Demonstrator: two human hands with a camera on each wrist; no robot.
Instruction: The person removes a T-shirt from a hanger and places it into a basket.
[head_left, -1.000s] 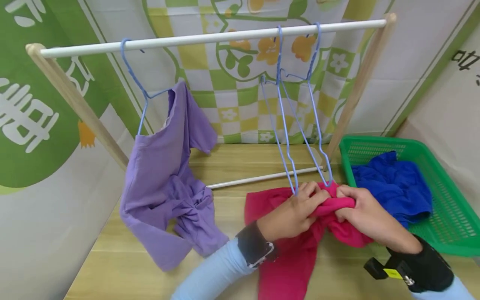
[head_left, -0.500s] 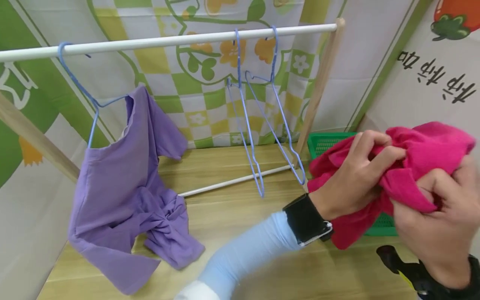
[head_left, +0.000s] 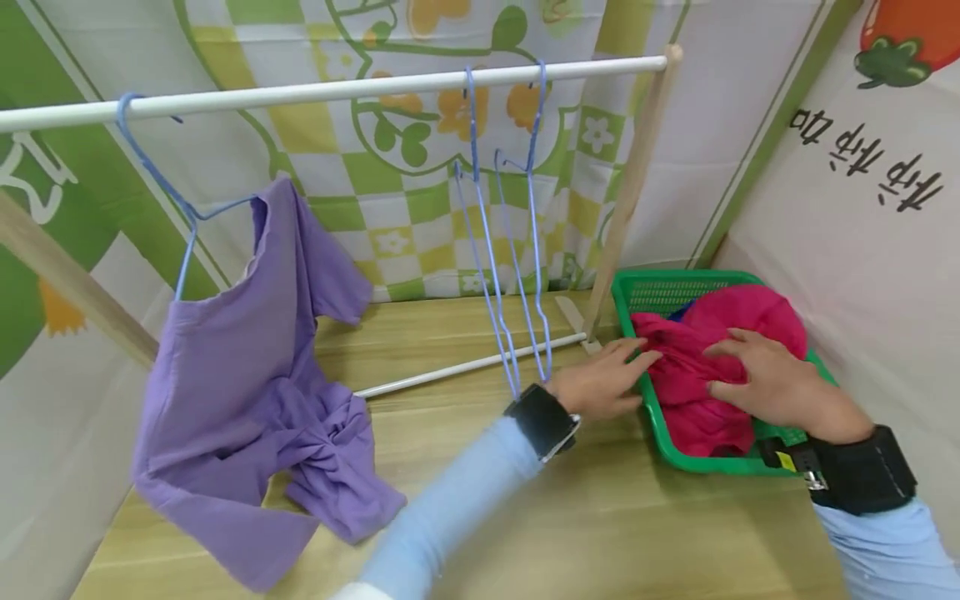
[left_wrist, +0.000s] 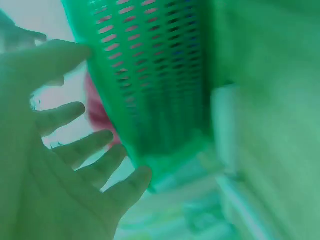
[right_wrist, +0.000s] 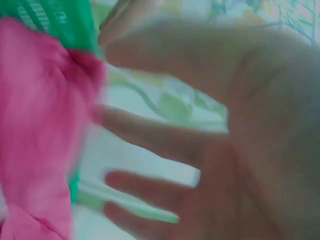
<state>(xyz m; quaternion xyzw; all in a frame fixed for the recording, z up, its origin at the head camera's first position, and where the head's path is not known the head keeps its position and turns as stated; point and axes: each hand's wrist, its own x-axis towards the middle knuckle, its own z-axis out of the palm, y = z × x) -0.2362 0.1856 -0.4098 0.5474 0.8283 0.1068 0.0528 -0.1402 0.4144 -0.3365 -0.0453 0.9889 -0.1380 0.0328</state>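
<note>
A crumpled pink garment (head_left: 697, 375) lies in the green basket (head_left: 662, 433) at the right of the head view, over a blue cloth that barely shows. My left hand (head_left: 603, 379) is at the basket's left rim, fingers spread and holding nothing; the left wrist view shows the fingers (left_wrist: 107, 165) along the basket's side wall. Over the pink garment is my right hand (head_left: 780, 383), its fingers apart and nothing held. In the right wrist view those fingers (right_wrist: 150, 132) stand beside the pink cloth (right_wrist: 40, 130).
Two bare blue hangers (head_left: 487, 242) hang from a white rail (head_left: 337, 87) near its right end. A purple garment (head_left: 232, 383) hangs on another hanger at left, its lower part on the wooden table (head_left: 600, 525). A white lower bar (head_left: 465, 367) runs behind.
The pink garment has been carried from below the hangers to the right and let go in the basket. Both hands have opened. The head view has turned to the right.
</note>
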